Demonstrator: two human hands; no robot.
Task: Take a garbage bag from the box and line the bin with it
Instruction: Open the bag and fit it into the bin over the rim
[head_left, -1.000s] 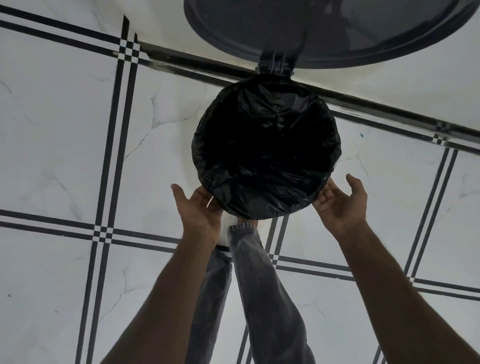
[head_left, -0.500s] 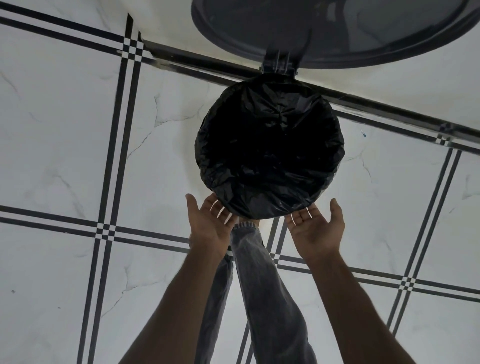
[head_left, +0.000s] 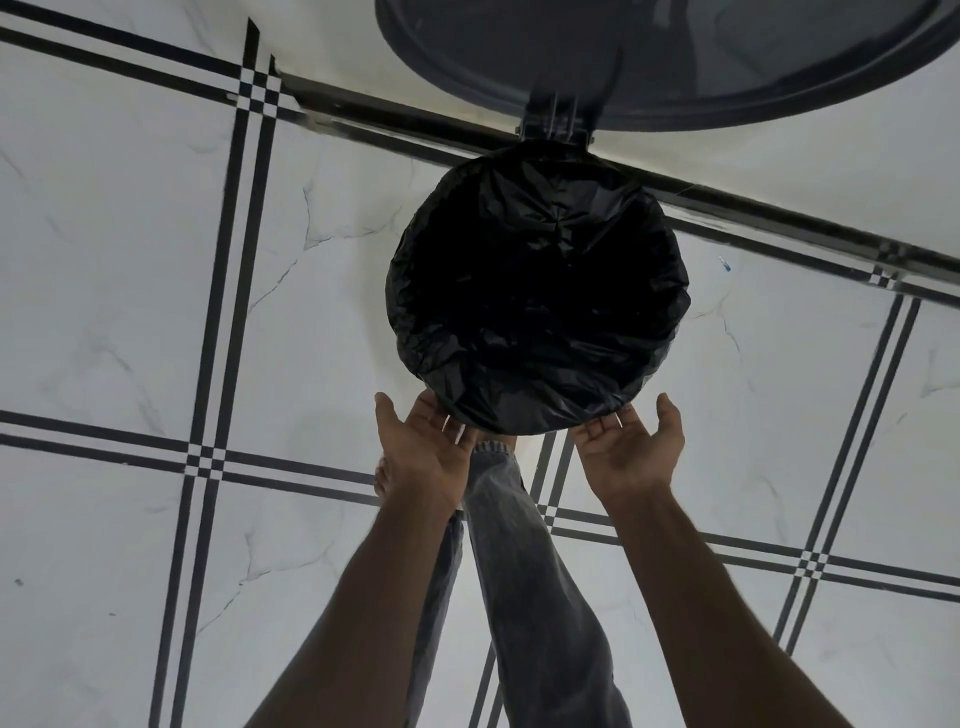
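Leg (head_left: 524, 561): grey denim, between the two forearms, hem reaching under the near edge of the bin.

Left hand (head_left: 421, 457): palm up, thumb out to the left, fingers (head_left: 441, 415) spread and loosely straight, tips tucked under the near-left edge of the bag; whether they pinch the film cannot be told.

Right hand (head_left: 628, 452): palm up, thumb out to the right, fingers spread wide, tips touching the near-right underside of the bag overhang; nothing gripped.

Bag (head_left: 540, 291): black, glossy, crinkled film; mouth stretched over the round bin rim, folded down outside all round, interior sunk in deep shadow. Sits just beyond both sets of fingertips.

Lid (head_left: 675, 57): dark, round, standing raised at the far side, joined by a hinge (head_left: 556, 119).

Floor (head_left: 130, 286): white marble-look tile with black double lines.
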